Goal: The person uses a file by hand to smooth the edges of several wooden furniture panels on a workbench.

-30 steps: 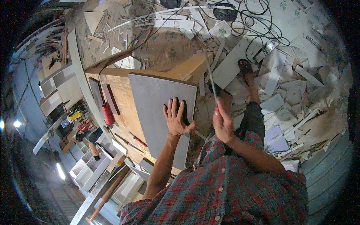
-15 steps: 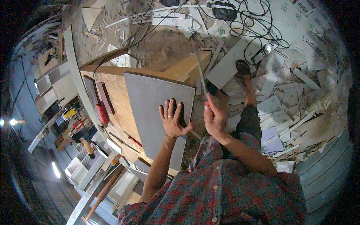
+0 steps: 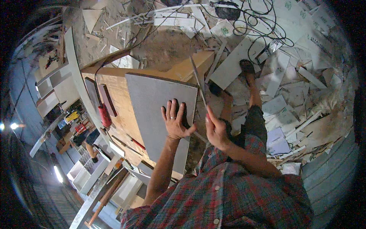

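My left hand [image 3: 175, 120], fingers spread and a ring on one of them, lies flat on a grey board [image 3: 148, 103]. The board rests on a plywood-topped workbench [image 3: 118, 108], its right edge near the bench's edge. In my right hand [image 3: 218, 131] is a long, narrow metal file [image 3: 199, 82], its red handle mostly hidden by the closed fingers. The file points up and away, slanting left past the board's far right corner. Whether it touches the board's edge I cannot tell.
A red-handled power tool [image 3: 104, 115] with a cord lies on the bench by dark strips. A red-handled tool [image 3: 137, 143] lies nearer. Board offcuts [image 3: 236, 65] and a coiled black cable [image 3: 263, 28] litter the floor. Another person [image 3: 90, 143] is at far left, near white drawers [image 3: 82, 175].
My right hand has drawn the file back toward me and slightly left. My left hand and the grey board stay nearly in place.
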Demonstrator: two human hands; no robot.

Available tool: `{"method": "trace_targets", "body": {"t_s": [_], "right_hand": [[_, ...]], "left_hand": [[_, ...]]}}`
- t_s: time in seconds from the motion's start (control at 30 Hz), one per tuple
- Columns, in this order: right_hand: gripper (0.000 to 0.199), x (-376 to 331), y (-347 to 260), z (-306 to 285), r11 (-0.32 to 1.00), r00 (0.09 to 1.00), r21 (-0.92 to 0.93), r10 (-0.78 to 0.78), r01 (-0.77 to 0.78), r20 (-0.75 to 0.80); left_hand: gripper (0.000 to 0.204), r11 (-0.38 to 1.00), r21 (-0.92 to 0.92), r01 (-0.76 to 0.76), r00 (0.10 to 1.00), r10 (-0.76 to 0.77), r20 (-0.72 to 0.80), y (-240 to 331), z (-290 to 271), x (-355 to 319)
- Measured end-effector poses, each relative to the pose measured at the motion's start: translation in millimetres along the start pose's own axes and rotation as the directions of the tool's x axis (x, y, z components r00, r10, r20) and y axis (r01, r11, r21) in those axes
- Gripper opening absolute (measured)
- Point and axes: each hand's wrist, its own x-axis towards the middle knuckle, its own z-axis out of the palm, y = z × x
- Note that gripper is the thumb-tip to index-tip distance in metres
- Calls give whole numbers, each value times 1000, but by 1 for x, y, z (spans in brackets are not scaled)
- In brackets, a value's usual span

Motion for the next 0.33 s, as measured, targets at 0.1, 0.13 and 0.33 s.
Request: {"method": "trace_targets", "body": {"t_s": [0.1, 0.13, 0.33], "right_hand": [[40, -21, 21, -23, 971, 968, -110, -223, 210, -117], [40, -22, 27, -37, 981, 981, -124, -162, 149, -105], [46, 112, 25, -131, 959, 983, -285, -66, 14, -173]], "left_hand": [[103, 999, -31, 32, 999, -31, 22, 7, 2, -3], [102, 998, -36, 43, 998, -41, 39, 9, 5, -4], [86, 946, 240, 219, 973, -229, 15, 40, 17, -17]]}}
